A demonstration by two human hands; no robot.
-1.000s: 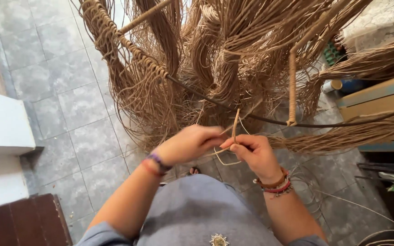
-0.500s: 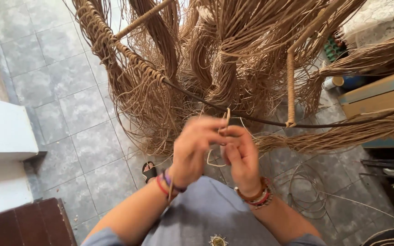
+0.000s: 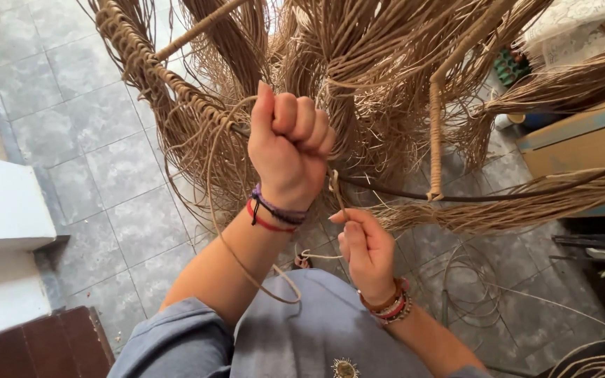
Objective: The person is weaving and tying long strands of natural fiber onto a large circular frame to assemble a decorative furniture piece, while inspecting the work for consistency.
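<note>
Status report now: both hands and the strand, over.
Left hand fisted, raised, gripping cane strand. Right hand pinching strand below the frame rod. Hanging fibre bundles crowd close behind.

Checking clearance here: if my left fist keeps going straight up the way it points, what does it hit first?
Most likely the hanging rattan strands just above the left hand, close to the dark hoop; depth is hard to judge from this view.

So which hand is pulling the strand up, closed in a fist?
The left hand, raised in a closed fist around the strand. The right hand sits lower, pinching the strand near the dark hoop.
</note>
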